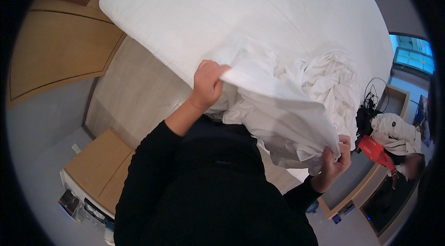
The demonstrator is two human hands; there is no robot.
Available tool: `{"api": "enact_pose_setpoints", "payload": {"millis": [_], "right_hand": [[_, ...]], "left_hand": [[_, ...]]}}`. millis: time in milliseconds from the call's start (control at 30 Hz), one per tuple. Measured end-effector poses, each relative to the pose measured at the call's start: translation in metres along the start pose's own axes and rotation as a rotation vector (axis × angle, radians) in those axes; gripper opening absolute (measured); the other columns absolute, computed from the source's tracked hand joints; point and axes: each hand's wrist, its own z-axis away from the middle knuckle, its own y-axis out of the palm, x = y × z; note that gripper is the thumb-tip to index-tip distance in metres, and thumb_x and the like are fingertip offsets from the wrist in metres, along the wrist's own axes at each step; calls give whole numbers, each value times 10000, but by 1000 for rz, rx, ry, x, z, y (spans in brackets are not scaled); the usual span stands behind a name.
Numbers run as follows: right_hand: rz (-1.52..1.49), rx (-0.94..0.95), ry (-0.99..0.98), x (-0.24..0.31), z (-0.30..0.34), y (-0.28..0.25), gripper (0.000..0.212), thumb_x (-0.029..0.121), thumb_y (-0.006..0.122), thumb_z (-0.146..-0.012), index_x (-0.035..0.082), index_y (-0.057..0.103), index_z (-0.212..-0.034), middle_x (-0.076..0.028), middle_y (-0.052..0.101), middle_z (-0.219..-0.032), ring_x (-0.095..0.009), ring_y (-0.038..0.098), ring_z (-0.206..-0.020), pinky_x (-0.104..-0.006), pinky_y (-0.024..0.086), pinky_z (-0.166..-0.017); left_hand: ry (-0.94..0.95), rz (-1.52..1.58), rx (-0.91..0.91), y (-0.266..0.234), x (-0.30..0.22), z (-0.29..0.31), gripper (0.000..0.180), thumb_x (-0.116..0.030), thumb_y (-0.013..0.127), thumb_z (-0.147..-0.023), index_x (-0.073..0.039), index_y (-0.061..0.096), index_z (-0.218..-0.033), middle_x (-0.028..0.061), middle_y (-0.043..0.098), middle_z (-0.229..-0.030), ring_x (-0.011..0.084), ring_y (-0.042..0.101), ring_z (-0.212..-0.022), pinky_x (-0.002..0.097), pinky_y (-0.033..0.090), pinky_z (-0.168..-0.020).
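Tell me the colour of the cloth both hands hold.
The cloth is white, best seen in the head view.

Sheet [282, 89]: matt cloth, wrinkled. Mattress [241, 5]: matt cloth, mostly smooth. Floor [134, 76]: wood-look, smooth. Cabinet [98, 165]: wood-look, smooth finish.

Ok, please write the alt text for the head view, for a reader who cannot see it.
The left hand and right hand hold a white cloth between them, at the near side of a white mattress. Bunched white fabric lies beyond the right hand.
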Motion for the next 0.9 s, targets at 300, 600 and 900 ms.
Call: {"api": "enact_pose_setpoints", "payload": {"millis": [300, 600, 900], "right_hand": [[-314, 271, -15, 25, 12, 34, 349, -62, 723, -641, -15, 565, -949, -150, 672, -840, -171, 617, -717, -303, 485, -653], [46, 379, -344, 34, 10, 64, 388, 17, 715, -535, 55, 690, -921, -126, 628, -695, -300, 618, -614, -334, 460, -565], [116, 150, -289, 38, 24, 21, 234, 59, 731, -600, 79, 722, -833, -79, 554, -595, -237, 541, -554, -315, 393, -562]], "left_hand": [[483, 286, 220, -6, -133, -31, 164, -87, 649, -677, -36, 634, -832, -2, 457, -641, 127, 488, -545, 251, 395, -515], [347, 342, 332, -1, -123, -5, 206, -125, 716, -721, -48, 658, -903, 41, 579, -757, 188, 571, -627, 289, 438, -557], [114, 288, 374, 14, -53, 6, 160, -128, 697, -754, -78, 628, -889, 63, 608, -890, 265, 577, -858, 375, 446, -765]]}}
